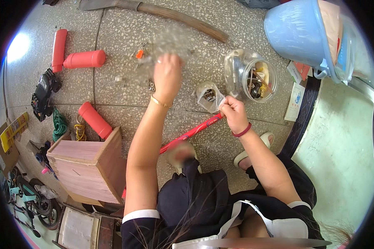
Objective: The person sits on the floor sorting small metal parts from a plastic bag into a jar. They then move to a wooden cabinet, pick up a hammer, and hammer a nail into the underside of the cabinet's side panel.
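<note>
My left hand (168, 76) is raised over the floor, its fingers curled on a see-through plastic thing (171, 39) smeared by motion; I cannot make out its exact kind. Beneath and beside it lie loose small metal parts (151, 86) and an orange plastic piece (139, 54). My right hand (234, 113) pinches the edge of a small clear plastic bag (209, 96), with screws and other metal bits inside its open mouth. A clear plastic jar (257, 81) of mixed hardware lies on its side just beyond the right hand. Below the bag runs a red bar (193, 131).
A wooden-handled tool (178, 17) lies at the far side. Red cylinders (85, 59) and a black toy car (44, 94) are at left, near a wooden box (81, 166). A blue bucket (295, 31) stands far right, beside a pale green surface (340, 137).
</note>
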A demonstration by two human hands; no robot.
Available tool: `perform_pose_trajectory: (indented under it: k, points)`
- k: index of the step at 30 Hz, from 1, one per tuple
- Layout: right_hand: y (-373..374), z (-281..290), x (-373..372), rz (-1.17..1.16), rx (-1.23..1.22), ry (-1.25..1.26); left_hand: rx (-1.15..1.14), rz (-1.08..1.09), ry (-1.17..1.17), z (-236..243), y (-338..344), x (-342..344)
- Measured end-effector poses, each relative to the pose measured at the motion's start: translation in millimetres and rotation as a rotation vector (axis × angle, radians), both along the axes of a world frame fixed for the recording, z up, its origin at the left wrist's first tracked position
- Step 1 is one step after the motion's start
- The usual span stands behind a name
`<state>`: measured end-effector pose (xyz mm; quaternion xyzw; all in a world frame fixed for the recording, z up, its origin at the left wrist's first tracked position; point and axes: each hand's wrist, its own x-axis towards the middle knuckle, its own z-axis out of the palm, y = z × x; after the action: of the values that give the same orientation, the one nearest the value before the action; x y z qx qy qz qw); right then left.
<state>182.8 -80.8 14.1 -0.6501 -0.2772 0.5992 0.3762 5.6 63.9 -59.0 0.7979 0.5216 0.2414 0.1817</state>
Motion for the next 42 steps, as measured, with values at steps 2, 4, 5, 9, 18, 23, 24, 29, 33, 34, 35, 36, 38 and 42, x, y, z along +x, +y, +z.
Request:
perform_pose_trajectory:
  k: [2,4,5,9,18,23,24,29,33,34,35,36,38,42]
  points:
    - [1,2,0,-0.024,-0.001,-0.03,-0.135,-0.03,-0.294,37,-19,7]
    - [0,2,3,-0.004,-0.006,-0.039,-0.197,-0.111,-0.495,69,-41,12]
    - [1,2,3,0.011,-0.005,-0.039,-0.182,-0.177,-0.563,81,-51,14]
    - [3,4,2,0.018,-0.005,-0.066,-0.168,-0.302,-0.529,98,-59,18]
    - [4,7,-1,0.033,0.016,-0.054,-0.092,-0.029,0.021,2,21,43]
    - [4,4,-1,0.021,0.034,-0.054,-0.069,-0.275,0.239,-9,19,54]
    - [3,4,-1,0.019,0.034,-0.054,-0.065,-0.264,0.225,-8,15,54]
    - [2,3,1,0.011,0.031,-0.055,-0.148,-0.063,-0.175,23,-13,29]
    - [0,3,2,0.025,0.017,-0.111,-0.085,-0.163,-0.464,87,-64,24]
    - [1,1,2,0.019,0.025,-0.092,-0.104,-0.213,-0.474,92,-72,25]
    - [0,-1,2,0.012,0.032,-0.074,-0.086,-0.191,-0.469,92,-71,22]
    - [-1,-2,3,0.003,0.036,-0.06,-0.07,-0.171,-0.467,87,-69,20]
    - [-1,-1,4,0.036,0.038,-0.084,-0.09,-0.066,-0.475,58,-61,10]
    - [1,2,4,0.068,0.039,-0.09,-0.125,0.15,-0.134,26,-25,-11]
